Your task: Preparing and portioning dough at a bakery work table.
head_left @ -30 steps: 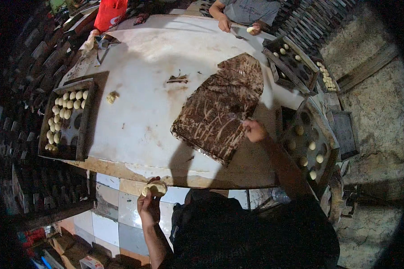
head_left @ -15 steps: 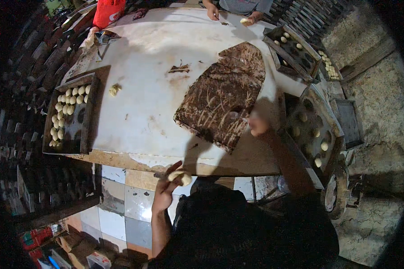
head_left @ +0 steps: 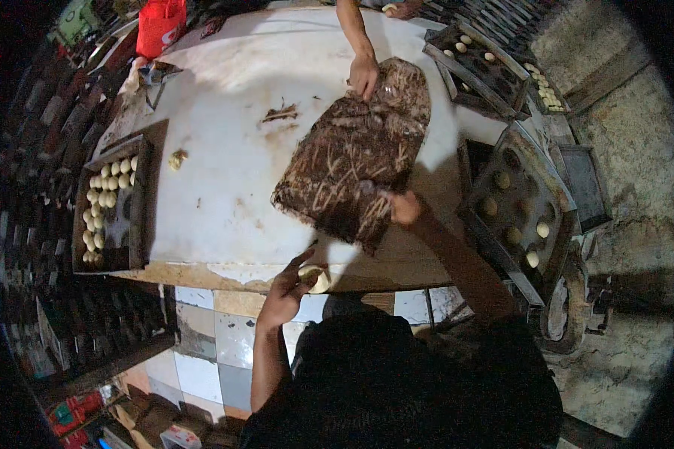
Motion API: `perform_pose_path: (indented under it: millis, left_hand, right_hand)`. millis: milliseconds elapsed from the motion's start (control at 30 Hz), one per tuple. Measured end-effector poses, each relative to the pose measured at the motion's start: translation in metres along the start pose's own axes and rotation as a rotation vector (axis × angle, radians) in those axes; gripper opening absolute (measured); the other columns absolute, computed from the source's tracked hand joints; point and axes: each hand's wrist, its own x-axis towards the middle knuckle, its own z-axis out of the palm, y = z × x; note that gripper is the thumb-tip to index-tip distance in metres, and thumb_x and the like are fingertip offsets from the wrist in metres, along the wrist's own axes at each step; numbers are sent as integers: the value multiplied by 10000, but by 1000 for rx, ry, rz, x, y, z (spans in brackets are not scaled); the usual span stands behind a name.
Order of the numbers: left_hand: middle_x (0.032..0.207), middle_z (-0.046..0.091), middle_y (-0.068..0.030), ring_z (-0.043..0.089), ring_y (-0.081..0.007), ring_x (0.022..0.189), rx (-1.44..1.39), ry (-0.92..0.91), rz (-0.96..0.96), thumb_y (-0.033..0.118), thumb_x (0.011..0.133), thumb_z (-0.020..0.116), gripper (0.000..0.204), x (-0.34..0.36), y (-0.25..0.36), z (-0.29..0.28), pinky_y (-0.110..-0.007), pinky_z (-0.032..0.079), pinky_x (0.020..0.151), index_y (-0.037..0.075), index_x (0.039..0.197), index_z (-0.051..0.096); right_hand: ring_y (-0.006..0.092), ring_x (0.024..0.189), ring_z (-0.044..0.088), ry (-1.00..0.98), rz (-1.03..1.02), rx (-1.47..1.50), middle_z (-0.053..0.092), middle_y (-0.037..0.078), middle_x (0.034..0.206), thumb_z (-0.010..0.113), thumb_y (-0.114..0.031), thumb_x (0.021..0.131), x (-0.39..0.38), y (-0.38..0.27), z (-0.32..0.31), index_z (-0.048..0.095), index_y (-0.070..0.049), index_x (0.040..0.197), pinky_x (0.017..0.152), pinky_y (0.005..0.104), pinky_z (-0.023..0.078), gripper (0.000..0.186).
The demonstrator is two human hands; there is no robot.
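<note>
White-topped table [head_left: 217, 168] — dark brown mass [head_left: 329, 161] spread right of centre; pale dough piece [head_left: 321, 280] at near edge.
Left hand [head_left: 281, 299] part-curled, holding the dough piece with the thumb across it; expect light, soft, easily dented material; support from beneath, pinch lightly at the rim; right hand [head_left: 406, 209] bent at the mass's right edge — fingertips blurred, grip on any tool cannot be told; mass probably sticky, yielding; co-worker's hand [head_left: 364, 75] at its far side, fingertips unclear; dough underside hidden.
</note>
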Motion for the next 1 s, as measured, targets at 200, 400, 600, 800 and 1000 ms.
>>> perform_pose_path:
  millis: [200,400,600,800,1000]
  left_hand:
    - [1375,431,-148,529,-205,1105,-76,90,56,86,871,548,251,-29,-17,-21,-303,404,920,-54,1063,629]
    - [1269,528,-151,502,-244,1160,-13,171,65,76,821,523,280,-71,-29,-47,-340,399,960,-55,1040,640]
    - [1157,586,-131,558,-215,1071,-71,249,66,46,803,482,566,-129,-42,-60,-315,419,940,-29,1355,379]
    - [1176,582,-139,579,-194,1006,2,389,63,235,830,578,533,-183,-43,-70,-302,455,888,-12,1292,480]
    - [1222,546,-176,560,-242,1074,-90,517,100,257,828,574,546,-245,-56,-82,-355,458,920,-32,1282,482]
  right_hand:
    - [238,556,525,-275,270,231,561,107,704,567,-170,826,18,-73,-63,469,-103,1329,501,371,430,517]
    - [204,487,469,-31,-11,504,516,126,584,521,-41,773,23,-46,-56,556,-83,1239,487,350,416,469]
    - [239,919,617,-733,271,206,633,152,1054,613,-129,819,51,-143,-130,438,-110,1343,837,356,497,553]
    - [245,865,605,-112,441,328,628,147,939,641,-30,681,69,-54,-102,617,-46,971,768,382,483,291]
    - [255,1122,538,-537,449,-225,592,126,1177,621,-186,814,61,-90,-84,559,-88,1230,981,405,395,432]
